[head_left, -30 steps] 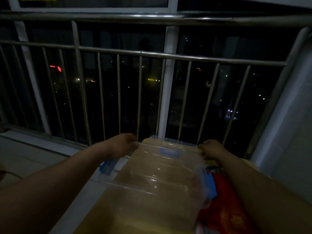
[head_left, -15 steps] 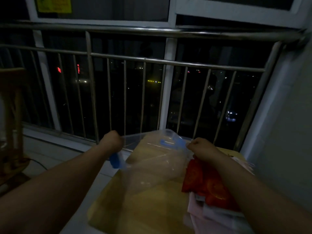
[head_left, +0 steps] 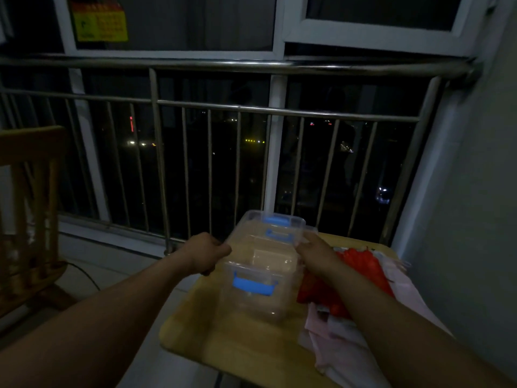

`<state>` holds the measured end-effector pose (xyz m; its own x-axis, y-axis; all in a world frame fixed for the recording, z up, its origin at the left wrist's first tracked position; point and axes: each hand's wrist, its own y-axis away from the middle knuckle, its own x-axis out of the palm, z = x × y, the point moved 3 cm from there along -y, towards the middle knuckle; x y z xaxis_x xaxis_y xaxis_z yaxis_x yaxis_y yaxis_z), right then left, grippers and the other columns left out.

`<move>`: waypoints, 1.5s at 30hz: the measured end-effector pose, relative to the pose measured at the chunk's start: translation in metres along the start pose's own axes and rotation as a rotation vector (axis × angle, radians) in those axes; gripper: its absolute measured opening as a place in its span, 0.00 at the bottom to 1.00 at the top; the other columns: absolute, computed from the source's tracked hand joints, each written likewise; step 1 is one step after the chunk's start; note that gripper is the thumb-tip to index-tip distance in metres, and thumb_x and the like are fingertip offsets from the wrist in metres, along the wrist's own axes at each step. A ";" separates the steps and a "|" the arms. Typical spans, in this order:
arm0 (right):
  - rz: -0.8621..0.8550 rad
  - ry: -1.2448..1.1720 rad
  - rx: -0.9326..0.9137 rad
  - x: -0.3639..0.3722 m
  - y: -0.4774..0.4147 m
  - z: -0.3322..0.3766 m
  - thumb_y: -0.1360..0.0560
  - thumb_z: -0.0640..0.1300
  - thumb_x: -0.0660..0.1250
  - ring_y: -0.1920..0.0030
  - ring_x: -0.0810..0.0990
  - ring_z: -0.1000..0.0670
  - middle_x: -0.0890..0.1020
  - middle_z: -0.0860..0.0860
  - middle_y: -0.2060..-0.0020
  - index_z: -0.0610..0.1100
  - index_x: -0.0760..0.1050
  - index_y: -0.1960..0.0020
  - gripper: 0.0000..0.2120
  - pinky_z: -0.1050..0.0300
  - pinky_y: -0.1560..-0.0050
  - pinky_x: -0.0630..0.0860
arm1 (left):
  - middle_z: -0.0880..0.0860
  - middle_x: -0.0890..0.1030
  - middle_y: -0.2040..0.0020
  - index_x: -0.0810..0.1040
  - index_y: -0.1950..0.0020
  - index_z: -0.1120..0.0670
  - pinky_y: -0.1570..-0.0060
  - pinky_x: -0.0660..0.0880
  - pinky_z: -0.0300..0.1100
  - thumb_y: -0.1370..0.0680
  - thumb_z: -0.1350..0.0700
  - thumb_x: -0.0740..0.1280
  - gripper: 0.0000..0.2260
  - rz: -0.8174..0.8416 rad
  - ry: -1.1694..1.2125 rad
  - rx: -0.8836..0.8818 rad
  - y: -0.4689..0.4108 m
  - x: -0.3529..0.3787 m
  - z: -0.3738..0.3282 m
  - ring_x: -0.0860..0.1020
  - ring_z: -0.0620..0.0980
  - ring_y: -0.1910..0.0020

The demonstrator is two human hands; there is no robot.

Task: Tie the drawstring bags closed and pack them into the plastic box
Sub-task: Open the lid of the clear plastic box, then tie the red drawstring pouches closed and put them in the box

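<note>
Head view, dim light. The clear plastic box [head_left: 251, 303] is shown standing on the yellow tabletop [head_left: 223, 345], its blue latch [head_left: 253, 285] turned toward the viewer. One second before, the box was held up close beneath the camera, and half a second before it was tilted in mid-air between the hands; it has since been set down farther out, and its interior can be seen to hold nothing. Above the far rim of the box, what appears to be the lid [head_left: 268, 228] is gripped from both sides: the left hand [head_left: 208, 254] is closed with its fingers curled round the left edge, and the right hand [head_left: 313, 249] is clamped on the right edge, though in this light the exact lie of its fingers cannot be made out. The lid is judged to be coming off, so the container is being readied for packing. Just right of the box, the red drawstring bags [head_left: 361, 264] are heaped, with pale pink bags [head_left: 349, 340] right of the box and nearer the viewer; whether any cord is tied cannot be told. None has been packed, so tying and loading are both judged to remain. Beyond the box a steel railing [head_left: 237, 65] is seen, and well to its left a wooden chair [head_left: 30, 191]
</note>
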<state>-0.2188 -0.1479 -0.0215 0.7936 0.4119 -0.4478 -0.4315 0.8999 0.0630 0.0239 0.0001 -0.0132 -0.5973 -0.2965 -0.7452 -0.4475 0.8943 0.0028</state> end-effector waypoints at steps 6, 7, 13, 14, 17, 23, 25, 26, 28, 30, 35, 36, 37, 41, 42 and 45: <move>-0.005 -0.131 -0.105 -0.018 0.026 -0.004 0.16 0.48 0.61 0.53 0.80 0.49 0.80 0.47 0.46 0.48 0.73 0.31 0.14 0.50 0.55 0.80 | 0.51 0.77 0.55 0.78 0.53 0.53 0.60 0.76 0.47 0.20 0.35 0.63 0.21 -0.360 -0.282 0.036 0.012 -0.002 -0.014 0.78 0.51 0.58; -0.101 -0.125 -0.146 -0.031 0.027 -0.005 0.16 0.49 0.62 0.52 0.81 0.49 0.82 0.49 0.48 0.50 0.77 0.37 0.10 0.45 0.49 0.82 | 0.51 0.75 0.50 0.76 0.49 0.52 0.58 0.76 0.47 0.21 0.34 0.62 0.21 -0.470 -0.297 0.100 0.017 -0.004 -0.025 0.76 0.51 0.54; -0.514 0.126 -0.158 -0.137 0.060 -0.038 0.17 0.50 0.63 0.44 0.79 0.46 0.83 0.47 0.45 0.44 0.80 0.42 0.12 0.52 0.46 0.72 | 0.46 0.69 0.41 0.73 0.38 0.50 0.54 0.72 0.38 0.18 0.48 0.65 0.11 -0.491 0.024 0.562 0.061 0.043 -0.138 0.74 0.44 0.49; -0.536 0.138 -0.109 -0.152 0.064 -0.055 0.18 0.51 0.63 0.44 0.79 0.45 0.83 0.46 0.43 0.45 0.80 0.42 0.13 0.51 0.45 0.73 | 0.46 0.69 0.39 0.73 0.37 0.50 0.51 0.72 0.38 0.17 0.48 0.64 0.11 -0.436 0.051 0.618 0.069 0.061 -0.154 0.74 0.43 0.48; -0.466 0.161 0.031 -0.171 0.073 -0.113 0.19 0.56 0.65 0.39 0.79 0.43 0.81 0.45 0.36 0.46 0.78 0.35 0.18 0.50 0.39 0.73 | 0.46 0.69 0.36 0.72 0.33 0.50 0.43 0.76 0.42 0.17 0.47 0.63 0.14 -0.246 0.087 0.660 0.074 0.123 -0.174 0.74 0.44 0.42; -0.309 0.143 0.146 -0.142 0.082 -0.176 0.20 0.60 0.66 0.31 0.74 0.44 0.74 0.47 0.28 0.53 0.70 0.24 0.27 0.52 0.36 0.71 | 0.54 0.59 0.19 0.60 0.19 0.43 0.24 0.64 0.53 0.22 0.31 0.63 0.35 0.019 0.077 0.344 0.023 0.209 -0.133 0.62 0.57 0.22; -0.318 0.214 0.201 -0.139 0.077 -0.183 0.25 0.69 0.65 0.28 0.73 0.41 0.72 0.45 0.25 0.58 0.69 0.24 0.33 0.47 0.32 0.71 | 0.56 0.58 0.18 0.58 0.18 0.43 0.22 0.61 0.54 0.22 0.29 0.61 0.37 0.123 0.106 0.275 0.011 0.224 -0.122 0.61 0.58 0.20; -0.319 0.280 0.220 -0.137 0.076 -0.183 0.29 0.73 0.62 0.28 0.72 0.40 0.72 0.45 0.25 0.59 0.68 0.24 0.37 0.45 0.31 0.70 | 0.56 0.58 0.18 0.58 0.17 0.44 0.22 0.61 0.54 0.21 0.30 0.61 0.36 0.147 0.120 0.268 0.009 0.228 -0.119 0.61 0.58 0.20; -0.306 0.402 0.234 -0.129 0.079 -0.180 0.28 0.75 0.58 0.28 0.72 0.39 0.73 0.46 0.26 0.59 0.67 0.23 0.37 0.45 0.31 0.70 | 0.55 0.61 0.18 0.59 0.17 0.45 0.22 0.62 0.53 0.20 0.33 0.61 0.34 0.148 0.157 0.275 0.006 0.232 -0.116 0.63 0.57 0.21; -0.319 0.486 0.202 -0.121 0.082 -0.174 0.22 0.69 0.58 0.30 0.74 0.40 0.76 0.46 0.28 0.57 0.70 0.25 0.29 0.47 0.34 0.70 | 0.55 0.64 0.20 0.60 0.18 0.45 0.24 0.65 0.54 0.19 0.35 0.61 0.32 0.134 0.178 0.277 0.004 0.230 -0.110 0.66 0.56 0.23; -0.286 0.568 0.123 -0.097 0.088 -0.156 0.20 0.64 0.52 0.49 0.80 0.43 0.84 0.48 0.47 0.52 0.79 0.48 0.22 0.48 0.45 0.75 | 0.55 0.67 0.22 0.62 0.19 0.45 0.26 0.66 0.56 0.22 0.33 0.59 0.34 0.086 0.165 0.239 0.008 0.225 -0.103 0.69 0.57 0.25; -0.270 0.587 0.102 -0.091 0.089 -0.153 0.19 0.61 0.53 0.51 0.80 0.45 0.84 0.48 0.50 0.51 0.78 0.51 0.20 0.48 0.46 0.75 | 0.55 0.68 0.23 0.63 0.20 0.45 0.27 0.67 0.57 0.23 0.32 0.58 0.34 0.073 0.160 0.232 0.010 0.222 -0.103 0.69 0.58 0.26; -0.260 0.601 0.085 -0.086 0.089 -0.149 0.18 0.58 0.54 0.51 0.80 0.45 0.84 0.48 0.51 0.50 0.78 0.51 0.18 0.48 0.46 0.75 | 0.55 0.69 0.23 0.63 0.20 0.45 0.27 0.67 0.58 0.25 0.31 0.57 0.35 0.065 0.159 0.221 0.011 0.220 -0.102 0.70 0.58 0.27; -0.296 0.392 0.130 -0.085 0.086 -0.146 0.20 0.65 0.57 0.44 0.80 0.43 0.83 0.47 0.42 0.51 0.78 0.40 0.22 0.48 0.41 0.76 | 0.57 0.69 0.25 0.63 0.20 0.46 0.29 0.69 0.59 0.24 0.32 0.58 0.35 0.071 0.159 0.197 0.012 0.212 -0.096 0.72 0.60 0.29; -0.354 0.336 0.128 -0.088 0.088 -0.146 0.21 0.69 0.55 0.41 0.80 0.42 0.82 0.47 0.39 0.50 0.77 0.35 0.29 0.48 0.39 0.75 | 0.57 0.69 0.26 0.63 0.20 0.46 0.29 0.69 0.58 0.22 0.34 0.60 0.32 0.065 0.155 0.213 0.013 0.211 -0.096 0.72 0.60 0.29; -0.629 0.303 -0.021 -0.103 0.097 -0.133 0.21 0.64 0.62 0.41 0.80 0.42 0.82 0.46 0.41 0.46 0.78 0.36 0.26 0.50 0.44 0.75 | 0.54 0.69 0.29 0.70 0.25 0.49 0.30 0.70 0.55 0.19 0.39 0.65 0.26 -0.002 0.147 0.282 0.010 0.205 -0.099 0.72 0.55 0.32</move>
<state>-0.3996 -0.1224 -0.0877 0.7421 -0.2472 -0.6230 0.0596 0.9502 -0.3060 -0.1690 -0.0848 -0.0997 -0.6953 -0.3253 -0.6409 -0.2592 0.9452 -0.1985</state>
